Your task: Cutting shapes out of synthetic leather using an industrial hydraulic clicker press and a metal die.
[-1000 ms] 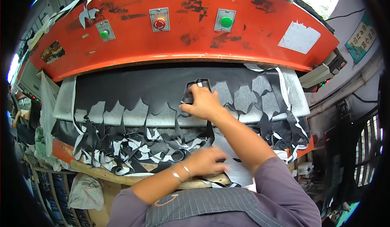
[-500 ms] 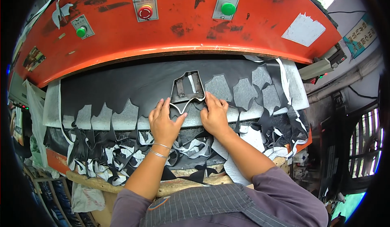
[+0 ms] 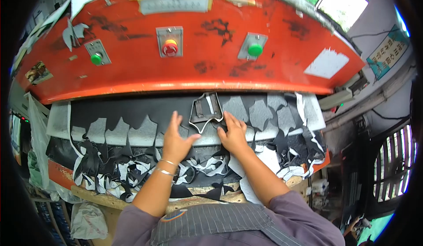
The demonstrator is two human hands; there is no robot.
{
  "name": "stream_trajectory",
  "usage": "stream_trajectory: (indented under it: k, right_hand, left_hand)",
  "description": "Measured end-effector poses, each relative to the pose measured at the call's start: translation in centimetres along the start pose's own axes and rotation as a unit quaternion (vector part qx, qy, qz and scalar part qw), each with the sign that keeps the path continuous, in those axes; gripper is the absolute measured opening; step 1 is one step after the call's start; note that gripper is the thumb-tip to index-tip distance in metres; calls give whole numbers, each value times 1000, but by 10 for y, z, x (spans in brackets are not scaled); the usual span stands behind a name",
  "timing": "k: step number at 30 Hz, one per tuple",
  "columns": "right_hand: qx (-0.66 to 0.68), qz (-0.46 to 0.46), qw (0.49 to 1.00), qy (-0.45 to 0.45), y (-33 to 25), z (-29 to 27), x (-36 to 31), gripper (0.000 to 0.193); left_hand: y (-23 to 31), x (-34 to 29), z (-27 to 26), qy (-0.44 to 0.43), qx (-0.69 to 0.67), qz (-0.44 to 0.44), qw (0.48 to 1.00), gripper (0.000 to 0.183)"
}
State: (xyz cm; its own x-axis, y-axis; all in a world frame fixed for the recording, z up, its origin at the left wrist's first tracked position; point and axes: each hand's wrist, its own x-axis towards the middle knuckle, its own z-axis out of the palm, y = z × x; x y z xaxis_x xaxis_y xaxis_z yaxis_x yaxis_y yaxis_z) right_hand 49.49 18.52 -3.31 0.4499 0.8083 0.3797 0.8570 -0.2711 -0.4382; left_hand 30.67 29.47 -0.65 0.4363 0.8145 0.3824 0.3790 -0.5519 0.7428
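While two hands (image 3: 177,138) flank one metal frame (image 3: 207,116), three buttons (image 3: 169,48) protrude.

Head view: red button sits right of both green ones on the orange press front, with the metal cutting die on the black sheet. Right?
Not quite: the red button sits between the left green button and right green button on the orange press front, per the head view. The metal cutting die is on the black sheet.
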Motion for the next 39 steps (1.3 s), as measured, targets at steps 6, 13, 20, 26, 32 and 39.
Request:
stream_trajectory:
  k: [6, 13, 20, 26, 32, 39]
  right_hand:
    - [258, -3, 952, 166, -62, -113, 41, 59]
    - [243, 1, 926, 289, -69, -148, 67, 22]
    - [155, -38, 975, -156, -97, -108, -125, 41]
    - [-34, -197, 958, -205, -110, -76, -216, 41]
    - [-42, -169, 962, -208, -107, -72, -210, 32]
    - [-58, -142, 842, -518, -121, -100, -128, 35]
  left_hand:
    - [-38, 57, -155, 223, -10, 19, 975, 26]
    - [-9, 71, -232, 329, 131, 183, 917, 31]
    - [14, -109, -152, -97, -83, 16, 992, 17]
    - [45, -221, -102, -254, 161, 169, 938, 50]
    - [52, -230, -88, -198, 191, 150, 949, 41]
    - [51, -196, -99, -275, 152, 79, 946, 39]
